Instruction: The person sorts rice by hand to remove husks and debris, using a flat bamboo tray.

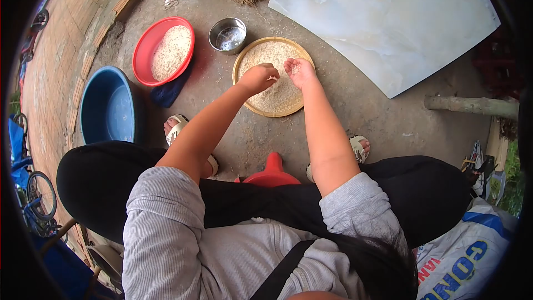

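Your left hand point(258, 78) had its fingers pinched narrow. Your right hand point(300, 72) had fingers loosely spread, touching the rice point(277, 97) in the woven tray point(276, 114) on the floor. I judged a careless sweep could flick grains over its shallow rim.

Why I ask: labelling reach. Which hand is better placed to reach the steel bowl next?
Left, probably. The left hand is over the side of the woven tray nearer the steel bowl; the right hand sits farther away and would have to cross over it.
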Action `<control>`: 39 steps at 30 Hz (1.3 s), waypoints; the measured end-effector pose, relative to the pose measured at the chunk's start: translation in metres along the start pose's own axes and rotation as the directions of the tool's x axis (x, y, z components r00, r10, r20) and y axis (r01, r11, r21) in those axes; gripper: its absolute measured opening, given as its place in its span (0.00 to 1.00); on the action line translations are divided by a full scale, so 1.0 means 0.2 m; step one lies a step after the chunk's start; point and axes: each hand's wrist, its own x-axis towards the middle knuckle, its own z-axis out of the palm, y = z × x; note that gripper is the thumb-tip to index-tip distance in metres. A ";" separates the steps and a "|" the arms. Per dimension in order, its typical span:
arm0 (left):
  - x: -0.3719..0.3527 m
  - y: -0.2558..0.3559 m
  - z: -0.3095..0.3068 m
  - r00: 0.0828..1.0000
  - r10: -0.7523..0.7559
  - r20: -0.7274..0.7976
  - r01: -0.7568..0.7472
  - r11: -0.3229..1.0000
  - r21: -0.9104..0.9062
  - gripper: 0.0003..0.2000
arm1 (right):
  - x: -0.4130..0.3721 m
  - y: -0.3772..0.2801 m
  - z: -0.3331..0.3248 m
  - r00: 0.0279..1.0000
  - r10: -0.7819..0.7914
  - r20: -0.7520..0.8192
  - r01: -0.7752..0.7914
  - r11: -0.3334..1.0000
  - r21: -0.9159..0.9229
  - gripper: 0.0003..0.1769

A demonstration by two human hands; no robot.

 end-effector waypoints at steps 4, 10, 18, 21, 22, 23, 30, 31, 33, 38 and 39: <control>-0.08 -0.07 0.11 0.978 0.166 0.126 -0.171 0.985 0.030 0.05 | 0.01 0.00 -0.03 1.000 0.020 -0.005 -0.020 1.000 0.019 0.15; -0.01 -0.03 0.05 1.000 0.019 0.010 -0.019 1.000 0.020 0.05 | -0.01 0.03 -0.01 1.000 0.027 -0.009 -0.028 0.999 -0.034 0.14; 0.10 0.05 -0.02 0.974 -0.119 -0.192 0.084 0.980 -0.182 0.07 | -0.04 0.09 0.03 0.988 0.122 0.094 -0.110 0.987 -0.120 0.13; 0.06 -0.08 -0.03 0.885 -0.300 -0.356 0.266 0.953 -0.142 0.08 | -0.03 0.06 0.00 0.987 0.142 0.076 -0.132 0.984 -0.123 0.14; 0.03 -0.12 -0.04 0.871 -0.322 -0.370 0.301 0.947 -0.115 0.08 | -0.03 0.06 -0.01 0.989 0.134 0.057 -0.128 0.986 -0.107 0.14; 0.02 -0.16 -0.05 0.857 -0.342 -0.385 0.335 0.938 -0.086 0.08 | -0.03 0.06 -0.01 0.991 0.126 0.039 -0.122 0.989 -0.088 0.14; 0.01 -0.27 -0.05 0.820 -0.411 -0.398 0.436 0.900 -0.029 0.14 | -0.04 0.06 -0.06 0.996 0.076 -0.052 -0.079 0.996 -0.044 0.14; 0.03 -0.26 -0.05 0.827 -0.388 -0.407 0.428 0.904 0.008 0.15 | -0.04 0.06 -0.06 0.996 0.080 -0.039 -0.082 0.994 -0.079 0.15; 0.08 -0.26 -0.04 0.835 -0.360 -0.416 0.415 0.909 0.046 0.16 | -0.03 0.07 -0.07 0.997 0.078 -0.027 -0.080 0.990 -0.112 0.15; 0.20 -0.21 0.02 0.852 -0.366 -0.374 0.441 0.887 0.136 0.18 | -0.05 0.07 -0.07 0.997 0.072 -0.019 -0.073 0.992 -0.107 0.16; 0.22 -0.20 0.05 0.852 -0.367 -0.373 0.440 0.888 0.132 0.18 | -0.05 0.06 -0.07 0.998 0.068 -0.018 -0.069 0.993 -0.098 0.16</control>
